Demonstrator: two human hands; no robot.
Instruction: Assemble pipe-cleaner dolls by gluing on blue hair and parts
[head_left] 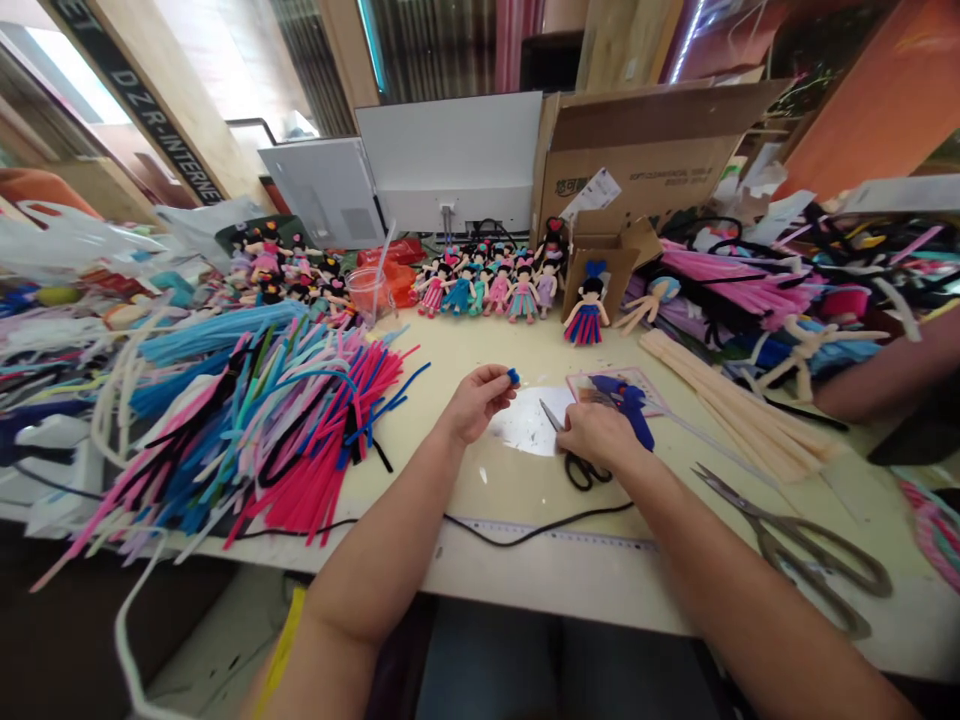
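Left hand (480, 402) pinching small blue piece (513, 376) between thumb and fingers, above table (465, 480), just off near-left of pale round mat (517, 428). Blue piece sticks out past fingertips to the right; too small to tell its long axis. Right hand (596, 435) closed around pointed metal tool (551, 414), palm down. Tool's long axis slants, tip pointing far-left toward left hand, tip and blue piece apart. Black loop handles (587, 473) show under right hand, roughly in line with tip; join hidden by hand.

Blue glue gun (636, 412) lies just beyond right hand, nozzle end to the left. Big scissors (795, 545) on table at right, blades far-left, handles near-right. Beige strips (739, 405) run far-left to near-right. Black cord (517, 540) crosses by ruler (555, 530) along near edge. Coloured fuzzy stems (307, 420) heaped left. Doll in blue-red skirt (586, 318) upright at back, beside row of dolls (487, 287).
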